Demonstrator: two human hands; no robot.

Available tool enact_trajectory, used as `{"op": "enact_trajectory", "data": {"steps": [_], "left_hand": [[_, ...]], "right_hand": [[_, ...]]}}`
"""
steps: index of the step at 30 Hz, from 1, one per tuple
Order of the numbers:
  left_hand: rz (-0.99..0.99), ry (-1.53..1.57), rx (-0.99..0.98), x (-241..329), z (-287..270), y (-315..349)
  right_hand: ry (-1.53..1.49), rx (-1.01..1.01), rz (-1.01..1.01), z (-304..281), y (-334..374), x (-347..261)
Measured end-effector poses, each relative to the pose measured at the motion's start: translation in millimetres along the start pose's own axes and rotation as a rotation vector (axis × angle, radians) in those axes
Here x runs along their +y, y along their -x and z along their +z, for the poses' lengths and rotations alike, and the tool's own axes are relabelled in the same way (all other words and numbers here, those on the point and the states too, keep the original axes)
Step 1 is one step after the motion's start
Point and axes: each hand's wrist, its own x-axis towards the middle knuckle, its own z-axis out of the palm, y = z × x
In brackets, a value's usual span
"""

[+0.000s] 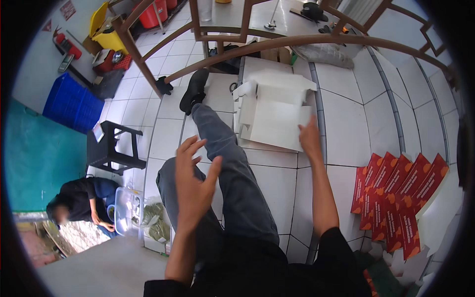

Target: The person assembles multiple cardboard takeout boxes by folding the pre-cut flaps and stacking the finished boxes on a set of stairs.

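Observation:
My left hand (194,185) is raised above my bent leg, its fingers spread and nothing in it. Ahead and to the right, my right hand (310,140) reaches the near right edge of a white cardboard box blank (274,119). Its index finger is stretched out over a side flap, with the thumb apart from it. The blank lies unfolded, pale side up, on the tiled step beyond my knees. More white cardboard edges show under its left side, so it seems to top a stack.
Red printed boxes (391,198) stand in overlapping rows at right. A brown metal railing (257,44) curves across the far side. At left are a black stool (116,146), a blue crate (72,103), a clear plastic tub (127,210) and a seated person (79,198).

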Motion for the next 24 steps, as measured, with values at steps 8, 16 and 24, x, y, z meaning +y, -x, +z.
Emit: {"op": "enact_trajectory", "data": {"steps": [8, 16, 24], "left_hand": [[-0.218, 0.564, 0.099, -13.4, -32.0, 12.3], [-0.201, 0.759, 0.109, -15.3, -9.8, 10.9], [-0.147, 0.781, 0.093, -17.8, -6.2, 16.7]], "right_hand": [[0.3, 0.045, -0.186, 19.2, -22.9, 16.3], [0.351, 0.284, -0.413, 6.3, -24.8, 12.5], [-0.11, 0.084, -0.298, -63.9, -5.2, -38.2]]}}
